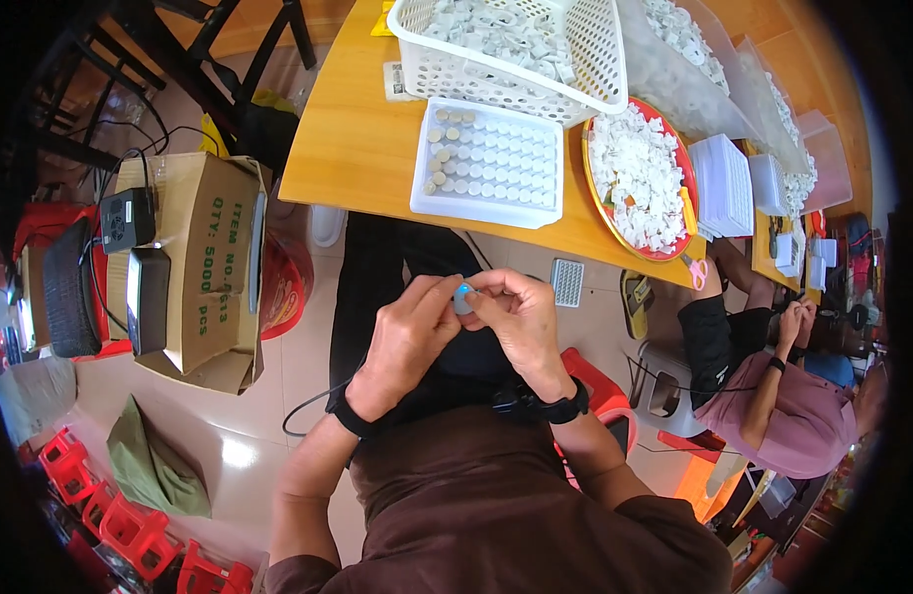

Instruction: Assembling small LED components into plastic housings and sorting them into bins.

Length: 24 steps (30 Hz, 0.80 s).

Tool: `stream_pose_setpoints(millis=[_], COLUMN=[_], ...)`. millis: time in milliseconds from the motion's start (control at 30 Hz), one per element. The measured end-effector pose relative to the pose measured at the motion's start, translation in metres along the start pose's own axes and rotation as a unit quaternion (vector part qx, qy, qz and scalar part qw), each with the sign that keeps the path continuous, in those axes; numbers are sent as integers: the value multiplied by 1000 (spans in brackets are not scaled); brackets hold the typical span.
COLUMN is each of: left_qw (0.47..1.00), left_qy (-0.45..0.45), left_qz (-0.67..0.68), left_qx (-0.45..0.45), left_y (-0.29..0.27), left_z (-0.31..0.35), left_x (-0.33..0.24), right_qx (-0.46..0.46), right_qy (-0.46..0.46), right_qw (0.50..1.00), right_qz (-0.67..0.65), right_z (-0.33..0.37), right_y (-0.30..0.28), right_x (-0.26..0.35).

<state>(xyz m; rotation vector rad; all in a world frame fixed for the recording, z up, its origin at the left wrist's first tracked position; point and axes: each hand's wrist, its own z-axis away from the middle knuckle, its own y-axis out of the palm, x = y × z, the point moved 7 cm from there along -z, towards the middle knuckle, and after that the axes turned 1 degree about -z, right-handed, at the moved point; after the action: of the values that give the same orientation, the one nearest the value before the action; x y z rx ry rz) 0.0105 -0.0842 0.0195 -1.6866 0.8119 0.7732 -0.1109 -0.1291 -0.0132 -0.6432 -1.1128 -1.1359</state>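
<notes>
In front of my body, above my lap, both hands meet at a small rounded whitish piece with a bright blue spot [463,295]. The fingertips of my left hand [409,325] pinch it from the left. From the other side, the thumb and fingers of my right hand [521,322] close on it; they cover much of its shape. Beyond my hands, at the table edge, lies a white tray [484,209] with rows of small round pieces. Most of these pieces are white, and several at the left are beige.
On the wooden table [343,148] stand a white perforated basket [506,92] of loose clear pieces, a red plate [687,178] heaped with white pieces and stacked white trays [722,188]. A cardboard box [214,267] stands left. Another person [773,416] sits at the right.
</notes>
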Motion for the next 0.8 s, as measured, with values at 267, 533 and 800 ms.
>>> stream_pose_setpoints(millis=[267,533,800], left_qw=[884,851,824], left_qy=[-217,-258,-237], left_qz=[412,455,510], left_qx=[-47,-56,-64], left_y=[6,6,8], left_z=[13,17,16], left_x=[34,35,33], right_qx=[32,34,26], right_qy=[-34,-57,-163], right_qw=[999,997,983], right_qz=[-9,-39,81], right_z=[2,5,12], right_y=[14,18,20], right_x=[13,4,28])
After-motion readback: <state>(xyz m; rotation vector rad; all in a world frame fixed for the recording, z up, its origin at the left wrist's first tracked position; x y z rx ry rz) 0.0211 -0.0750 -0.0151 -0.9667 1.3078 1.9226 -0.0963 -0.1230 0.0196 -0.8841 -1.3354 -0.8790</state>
